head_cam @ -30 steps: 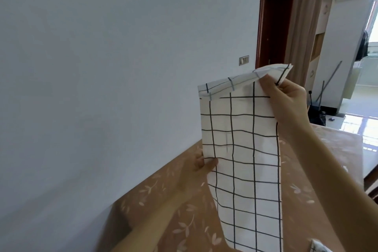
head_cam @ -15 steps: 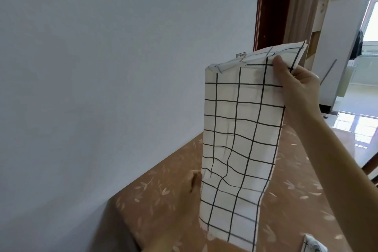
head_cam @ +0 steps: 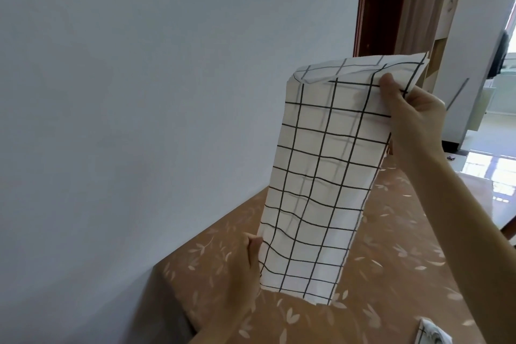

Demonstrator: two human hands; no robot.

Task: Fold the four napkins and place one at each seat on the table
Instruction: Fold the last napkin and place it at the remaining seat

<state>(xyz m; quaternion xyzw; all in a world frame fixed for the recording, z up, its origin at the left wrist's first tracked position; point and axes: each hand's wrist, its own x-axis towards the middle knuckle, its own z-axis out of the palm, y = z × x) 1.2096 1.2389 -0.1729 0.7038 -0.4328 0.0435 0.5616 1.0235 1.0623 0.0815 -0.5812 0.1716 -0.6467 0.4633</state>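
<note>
Two hands are being used on a single grid-patterned napkin (head_cam: pixel 321 176), which is being held upright in the air above the brown leaf-print surface (head_cam: pixel 391 260) and touching nothing else. The top right corner is being pinched between the thumb and the fingers of the right hand (head_cam: pixel 413 112), while the lower left edge is being nipped by the thumb and fingers of the left hand (head_cam: pixel 245 274). Compared with a second ago, the cloth is being carried higher and tilted, its bottom hem now hanging clear of the surface, and the left hand's hold is being kept much lower along that edge. This is being read as a lengthwise fold already made, with a second fold probably being set up, so the placing at a seat is judged not yet begun. At the bottom right of the view, a small checked scrap (head_cam: pixel 431 334) is being cut off by the frame; whether it is another napkin cannot be told. No seats are being shown, and the left fingers are being hidden behind the cloth.
</note>
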